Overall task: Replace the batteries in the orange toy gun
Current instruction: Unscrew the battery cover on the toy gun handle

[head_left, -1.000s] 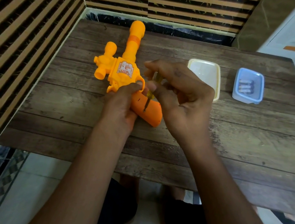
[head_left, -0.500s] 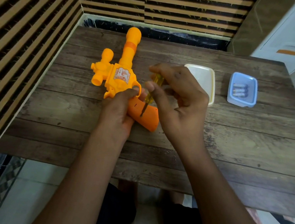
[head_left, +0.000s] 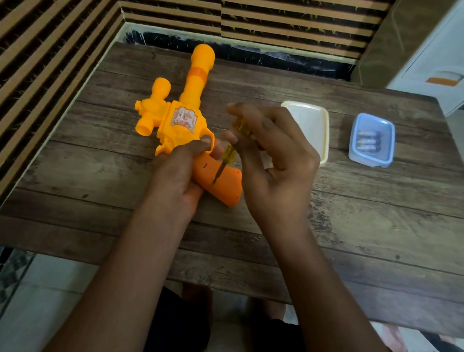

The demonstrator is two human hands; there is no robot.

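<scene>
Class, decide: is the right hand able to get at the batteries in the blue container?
Probably not yet: the right hand grips the screwdriver, though the batteries lie uncovered in the blue container.

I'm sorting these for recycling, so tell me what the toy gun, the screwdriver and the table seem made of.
The toy gun looks like moulded plastic: uniform orange-yellow, smooth, dull sheen. The screwdriver has a see-through yellow handle, likely plastic, and a thin dark shaft, probably metal. The table shows matte planks with grain and knots; solid wood or printed laminate, I cannot tell.
</scene>
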